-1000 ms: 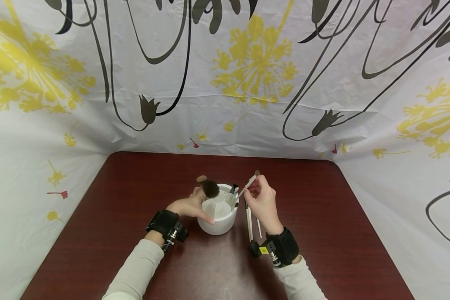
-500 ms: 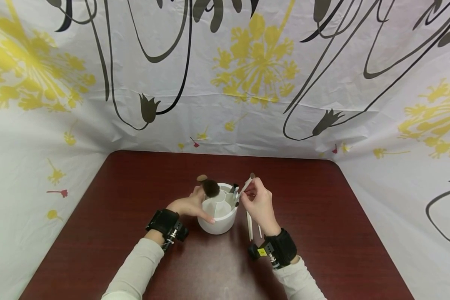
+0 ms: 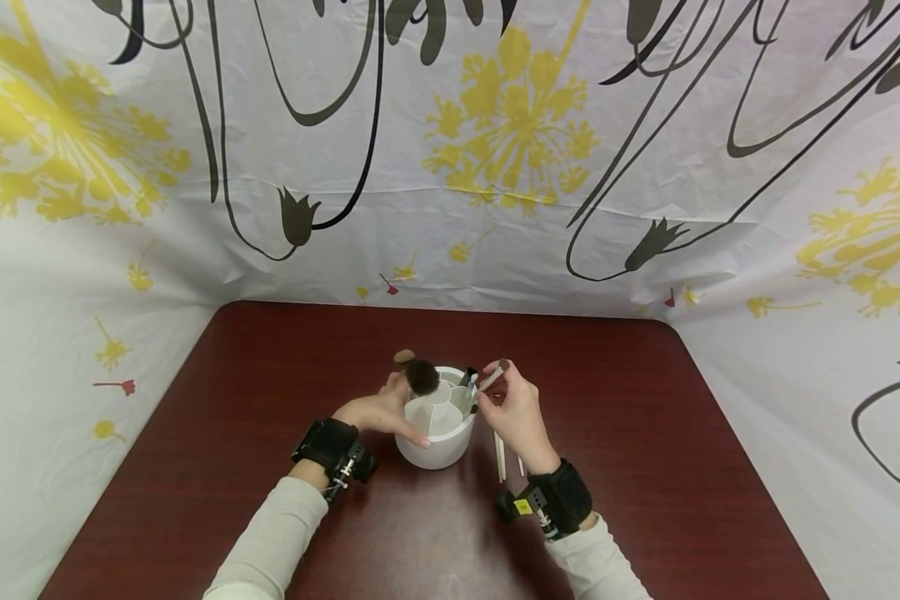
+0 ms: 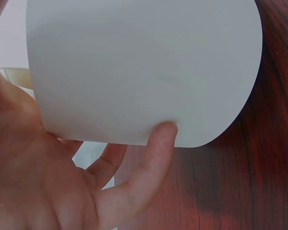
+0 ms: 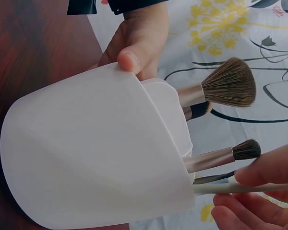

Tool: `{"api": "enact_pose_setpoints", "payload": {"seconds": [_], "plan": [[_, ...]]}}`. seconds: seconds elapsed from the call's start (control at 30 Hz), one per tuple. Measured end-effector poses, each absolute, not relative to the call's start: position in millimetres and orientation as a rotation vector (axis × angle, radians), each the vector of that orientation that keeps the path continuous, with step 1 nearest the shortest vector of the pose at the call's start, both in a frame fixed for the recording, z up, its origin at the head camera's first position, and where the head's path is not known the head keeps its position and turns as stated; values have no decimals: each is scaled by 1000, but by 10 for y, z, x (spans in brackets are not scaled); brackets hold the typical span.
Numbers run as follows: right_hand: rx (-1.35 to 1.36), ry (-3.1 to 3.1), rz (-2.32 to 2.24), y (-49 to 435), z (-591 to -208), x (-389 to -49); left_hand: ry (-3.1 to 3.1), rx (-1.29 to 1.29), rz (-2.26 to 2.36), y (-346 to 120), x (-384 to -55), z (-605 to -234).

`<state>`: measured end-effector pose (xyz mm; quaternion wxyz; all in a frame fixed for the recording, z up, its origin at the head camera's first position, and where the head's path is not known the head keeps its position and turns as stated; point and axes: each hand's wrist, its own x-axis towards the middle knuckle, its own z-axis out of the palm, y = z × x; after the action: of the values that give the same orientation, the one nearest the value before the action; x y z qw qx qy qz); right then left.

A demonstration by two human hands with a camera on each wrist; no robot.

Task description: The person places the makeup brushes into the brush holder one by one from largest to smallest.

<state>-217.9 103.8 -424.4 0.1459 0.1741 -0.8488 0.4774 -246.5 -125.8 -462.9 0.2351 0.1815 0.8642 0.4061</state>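
A white round brush holder (image 3: 437, 454) with inner compartments stands on the table. My left hand (image 3: 375, 410) grips its left side, thumb at the front and fingers behind. Between the thumb and fingers of my right hand (image 3: 516, 410) is a makeup brush (image 3: 492, 377), bristles up, its pale handle slanting down into the right side of the holder. In the right wrist view that handle (image 5: 235, 188) passes behind the rim, beside a small dark makeup brush (image 5: 247, 149). A large fluffy makeup brush (image 5: 230, 87) sticks up from the holder's left side, near a tan-tipped brush (image 3: 403, 357).
Pale brush handles (image 3: 500, 457) lie on the dark red wooden table (image 3: 330, 350), just right of the holder and partly under my right wrist. A white patterned cloth (image 3: 390, 167) hangs behind the table and along both sides.
My right hand has moved left toward the holder, and its brush has gone lower into the right side. My left hand and the holder stay in place.
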Motion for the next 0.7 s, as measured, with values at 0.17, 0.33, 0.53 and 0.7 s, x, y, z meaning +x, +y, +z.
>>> {"api": "enact_pose_setpoints", "payload": {"seconds": [0.17, 0.33, 0.53, 0.7], "plan": [[533, -2476, 1381, 1058, -4200, -2187, 2369, 506, 1116, -1263, -2486, -4614], [577, -2472, 1360, 1111, -4172, -2204, 2374, 504, 1121, -1264, -2501, -4594], [518, -2478, 1408, 1239, -4176, -2211, 2422, 567, 1140, -1233, -2499, -4615], [443, -2525, 1408, 1360, -4288, -2232, 2469, 635, 1155, -1213, -2475, -4625]]}}
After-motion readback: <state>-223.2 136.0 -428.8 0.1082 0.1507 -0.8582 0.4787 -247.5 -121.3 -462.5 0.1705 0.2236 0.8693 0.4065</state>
